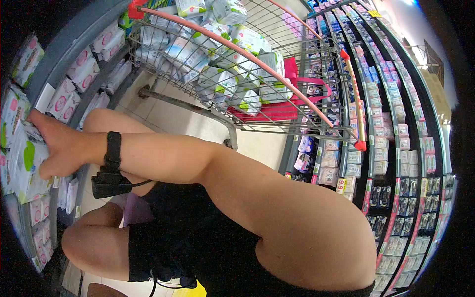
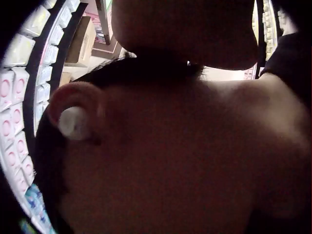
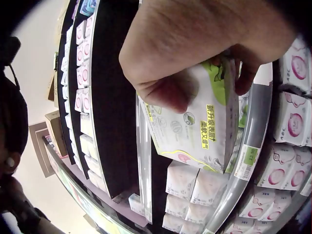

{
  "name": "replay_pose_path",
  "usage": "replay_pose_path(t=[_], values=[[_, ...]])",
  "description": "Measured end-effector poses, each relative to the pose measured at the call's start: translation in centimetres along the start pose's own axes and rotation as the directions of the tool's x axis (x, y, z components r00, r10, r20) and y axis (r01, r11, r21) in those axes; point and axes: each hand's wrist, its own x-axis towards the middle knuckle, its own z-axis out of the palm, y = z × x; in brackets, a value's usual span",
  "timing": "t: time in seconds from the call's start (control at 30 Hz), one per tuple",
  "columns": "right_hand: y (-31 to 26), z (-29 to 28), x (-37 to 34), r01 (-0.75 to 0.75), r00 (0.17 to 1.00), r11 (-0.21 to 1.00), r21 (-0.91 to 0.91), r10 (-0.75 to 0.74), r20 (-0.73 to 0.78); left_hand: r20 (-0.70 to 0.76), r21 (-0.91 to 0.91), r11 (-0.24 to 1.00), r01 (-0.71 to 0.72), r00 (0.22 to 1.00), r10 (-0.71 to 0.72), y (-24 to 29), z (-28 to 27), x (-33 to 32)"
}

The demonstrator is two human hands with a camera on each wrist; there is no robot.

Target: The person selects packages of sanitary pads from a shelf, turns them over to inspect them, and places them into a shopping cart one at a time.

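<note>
The right hand reaches to the shelf at the far left of the head view, at a white pack with a green leaf print. Seen from the right wrist, that hand grips the white and green pack from above, thumb on its near face and fingers behind it. The left hand is raised beside the head at the left edge of the right wrist view, its fingers unclear. An ear with a white earbud fills much of the left wrist view.
A wire shopping cart with an orange-red handle holds several white and green packs and a red bag. Pink-marked packs line the shelves near the right hand. Another stocked shelf stands at the right. Bent knees are near the shelf.
</note>
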Motion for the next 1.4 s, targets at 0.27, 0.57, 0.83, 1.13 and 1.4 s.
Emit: replay_pose_path(t=[0.27, 0.57, 0.83, 1.13, 1.4], values=[[0.0, 0.3, 0.0, 0.017, 0.997, 0.989, 0.144, -0.006, -0.075, 0.008, -0.003, 1.0, -0.008, 1.0, 0.008, 0.4, 0.0, 0.2], [-0.5, -0.2, -0.2, 0.03, 0.997, 0.998, 0.055, -0.026, -0.066, 0.022, -0.011, 1.0, -0.003, 1.0, 0.003, 0.6, 0.2, 0.1], [0.1, 0.1, -0.5, 0.005, 0.998, 0.997, 0.072, -0.001, -0.059, 0.005, -0.033, 0.999, 0.006, 1.0, -0.006, 0.4, 0.0, -0.1], [-0.2, -0.3, -0.3, -0.01, 0.998, 0.999, 0.033, 0.012, -0.065, 0.017, -0.027, 1.0, -0.015, 1.0, 0.015, 0.9, -0.2, 0.5], [-0.1, -0.5, -0.5, -0.026, 0.996, 0.999, 0.032, 0.028, -0.084, 0.02, -0.031, 0.999, -0.029, 0.999, 0.03, 1.3, -0.4, 1.1]])
